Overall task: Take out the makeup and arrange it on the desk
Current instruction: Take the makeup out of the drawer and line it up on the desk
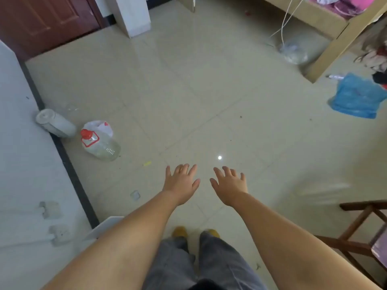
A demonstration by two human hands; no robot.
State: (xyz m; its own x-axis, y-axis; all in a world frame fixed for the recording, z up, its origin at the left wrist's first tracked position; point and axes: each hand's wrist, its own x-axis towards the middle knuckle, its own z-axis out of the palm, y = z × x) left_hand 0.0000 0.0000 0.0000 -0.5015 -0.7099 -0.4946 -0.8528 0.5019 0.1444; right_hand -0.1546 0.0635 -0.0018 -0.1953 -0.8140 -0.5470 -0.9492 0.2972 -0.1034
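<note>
My left hand (180, 183) and my right hand (229, 186) are stretched out side by side over the tiled floor, palms down, fingers spread and straight. Neither hand holds or touches anything. No makeup and no desk show in this view. Below the hands I see grey trousers and yellow shoes standing on the tiles.
A clear plastic jug with a red cap (99, 144) and a grey cylinder (54, 122) stand by the left wall. A wooden chair (362, 233) is at the lower right. A blue cloth (356, 97) and a bed frame (330, 45) lie to the upper right.
</note>
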